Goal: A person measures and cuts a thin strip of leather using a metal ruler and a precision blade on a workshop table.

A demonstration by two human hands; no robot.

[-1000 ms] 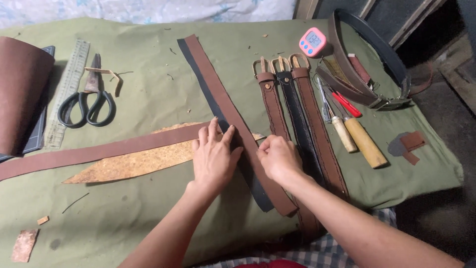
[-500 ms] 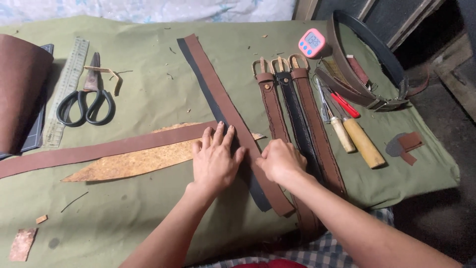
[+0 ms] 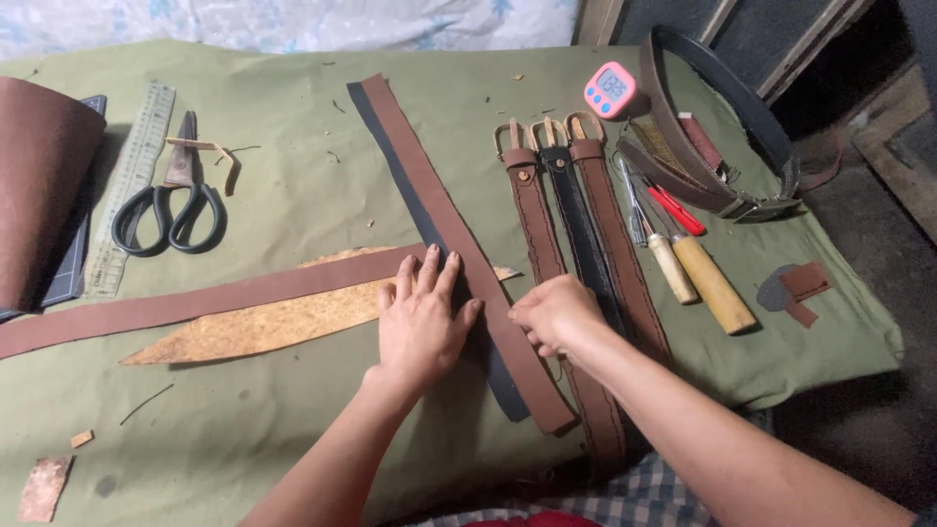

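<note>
Left hand: the left hand (image 3: 422,327) lies flat and palm down, fingers spread wide and pointing away from the person, pressing on the end of a long brown leather strip (image 3: 210,298) where it meets the diagonal brown strap (image 3: 459,244); it grips nothing.
Right hand: the right hand (image 3: 554,314) is curled narrow, fingertips pinched at the right edge of the diagonal brown strap; whether it holds the strap or only touches it cannot be told.
Diagonal brown strap: runs from the far middle of the green cloth (image 3: 293,127) down to the near edge, lying on a black strip (image 3: 390,161) that shows along its left side.
Long brown leather strip: stretches from the left hand to the left edge of the cloth, over a tan, rough-faced leather offcut (image 3: 249,332).
Belts: three buckled belts (image 3: 571,224), two brown and one black between them, lie side by side just right of the right hand.
Tools: two wooden-handled tools (image 3: 708,283) and a red-handled one (image 3: 675,210) lie right of the belts.
Timer: a pink digital timer (image 3: 610,90) sits near the far edge.
Far right corner: coiled dark belts (image 3: 727,117).
Left side: black-handled scissors (image 3: 168,210), a clear ruler (image 3: 132,181) and a brown leather roll (image 3: 39,185).
Right edge: small leather pieces (image 3: 795,288).
</note>
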